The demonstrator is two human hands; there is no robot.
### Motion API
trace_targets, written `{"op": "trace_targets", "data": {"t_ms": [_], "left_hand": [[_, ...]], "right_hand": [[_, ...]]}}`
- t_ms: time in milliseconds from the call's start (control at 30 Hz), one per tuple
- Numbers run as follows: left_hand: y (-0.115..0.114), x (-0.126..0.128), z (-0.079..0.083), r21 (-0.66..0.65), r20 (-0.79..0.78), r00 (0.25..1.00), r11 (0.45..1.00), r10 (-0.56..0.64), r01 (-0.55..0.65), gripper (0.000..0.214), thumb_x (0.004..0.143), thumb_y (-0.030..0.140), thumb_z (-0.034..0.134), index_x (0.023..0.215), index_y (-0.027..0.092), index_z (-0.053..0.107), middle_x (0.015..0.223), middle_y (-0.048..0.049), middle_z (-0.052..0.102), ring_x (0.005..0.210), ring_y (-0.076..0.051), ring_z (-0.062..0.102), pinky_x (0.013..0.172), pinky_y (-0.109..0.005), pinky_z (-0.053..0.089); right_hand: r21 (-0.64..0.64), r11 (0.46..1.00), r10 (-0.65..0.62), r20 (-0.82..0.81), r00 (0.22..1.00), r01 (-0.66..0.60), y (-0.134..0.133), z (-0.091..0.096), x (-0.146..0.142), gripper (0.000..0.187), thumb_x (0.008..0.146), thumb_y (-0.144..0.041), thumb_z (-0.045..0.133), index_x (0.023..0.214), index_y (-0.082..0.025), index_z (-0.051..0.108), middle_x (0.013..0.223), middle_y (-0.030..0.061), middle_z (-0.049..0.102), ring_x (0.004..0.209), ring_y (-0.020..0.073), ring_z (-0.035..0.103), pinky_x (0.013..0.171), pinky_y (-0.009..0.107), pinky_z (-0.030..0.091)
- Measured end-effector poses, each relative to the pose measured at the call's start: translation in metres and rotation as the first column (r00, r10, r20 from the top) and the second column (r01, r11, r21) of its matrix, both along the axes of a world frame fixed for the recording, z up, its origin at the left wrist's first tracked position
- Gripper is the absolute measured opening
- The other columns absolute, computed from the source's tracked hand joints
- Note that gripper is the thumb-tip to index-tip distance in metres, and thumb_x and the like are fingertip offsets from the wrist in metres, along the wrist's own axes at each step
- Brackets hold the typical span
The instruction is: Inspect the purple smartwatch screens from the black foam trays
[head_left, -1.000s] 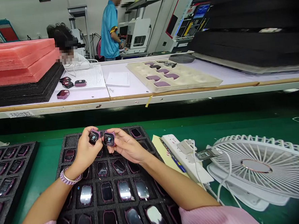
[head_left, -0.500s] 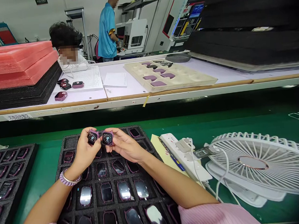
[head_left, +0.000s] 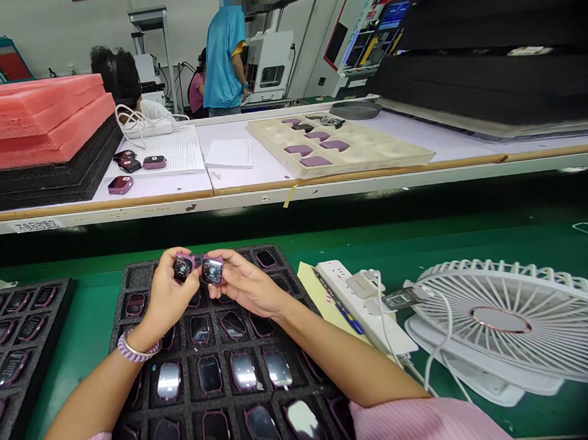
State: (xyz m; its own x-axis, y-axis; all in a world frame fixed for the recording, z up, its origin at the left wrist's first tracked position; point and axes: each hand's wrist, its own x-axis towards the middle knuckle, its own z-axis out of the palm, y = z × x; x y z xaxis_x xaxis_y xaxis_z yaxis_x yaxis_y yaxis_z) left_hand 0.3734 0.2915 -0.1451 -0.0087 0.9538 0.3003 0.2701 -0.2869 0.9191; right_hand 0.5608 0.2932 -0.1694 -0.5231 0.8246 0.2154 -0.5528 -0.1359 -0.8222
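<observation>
Side by side above the black foam tray [head_left: 185, 379], two purple-cased smartwatches face me with lit screens. The left smartwatch [head_left: 183, 267] is gripped by my left hand [head_left: 172, 294], its fingers closed round the case. My right hand [head_left: 248, 286] pinches the other smartwatch [head_left: 212, 271] by its edges. Beneath my hands, the tray's square compartments hold several more purple-rimmed watch bodies, such as a dark watch body [head_left: 210, 374]. My forearms and hands hide part of the tray's upper rows.
A second foam tray [head_left: 47, 341] of watches lies left. To the right are a power strip [head_left: 337, 277], pens on yellow paper and a white fan [head_left: 499, 320]. The shelf ahead bears pink foam [head_left: 34, 123], a cream tray [head_left: 369, 152] and black foam [head_left: 456, 97]. People are beyond.
Both hands keep the two smartwatches almost in place; the right one's screen now catches more glare. Beyond the shelf, the person in blue has shifted right and the seated person's head has turned.
</observation>
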Motion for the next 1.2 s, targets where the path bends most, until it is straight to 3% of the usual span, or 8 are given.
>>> {"op": "trace_targets", "data": {"t_ms": [500, 1200], "left_hand": [[-0.0005, 0.0004, -0.0008, 0.045, -0.032, 0.999, 0.999, 0.005, -0.004, 0.030, 0.075, 0.028, 0.064, 0.103, 0.020, 0.061, 0.088, 0.0001, 0.064, 0.079, -0.015, 0.060, 0.076, -0.029, 0.048], [0.0018, 0.0004, -0.0024, 0.015, 0.004, 0.999, 0.999, -0.033, 0.033, 0.032, 0.078, 0.033, 0.068, 0.106, 0.020, 0.061, 0.092, -0.0013, 0.065, 0.084, -0.016, 0.062, 0.079, -0.030, 0.049]], "right_hand": [[0.000, 1.000, 0.014, -0.058, 0.998, -0.014, -0.0002, -0.0007, -0.0002, 0.040, 0.095, -0.044, 0.088, 0.124, -0.027, 0.066, 0.109, 0.0020, 0.070, 0.080, 0.0137, 0.068, 0.080, 0.028, 0.056], [0.013, 1.000, 0.023, -0.044, 0.999, -0.022, 0.0002, 0.0011, 0.0019, 0.041, 0.096, -0.044, 0.087, 0.127, -0.027, 0.066, 0.102, 0.0008, 0.069, 0.083, 0.0150, 0.069, 0.080, 0.028, 0.054]]}}
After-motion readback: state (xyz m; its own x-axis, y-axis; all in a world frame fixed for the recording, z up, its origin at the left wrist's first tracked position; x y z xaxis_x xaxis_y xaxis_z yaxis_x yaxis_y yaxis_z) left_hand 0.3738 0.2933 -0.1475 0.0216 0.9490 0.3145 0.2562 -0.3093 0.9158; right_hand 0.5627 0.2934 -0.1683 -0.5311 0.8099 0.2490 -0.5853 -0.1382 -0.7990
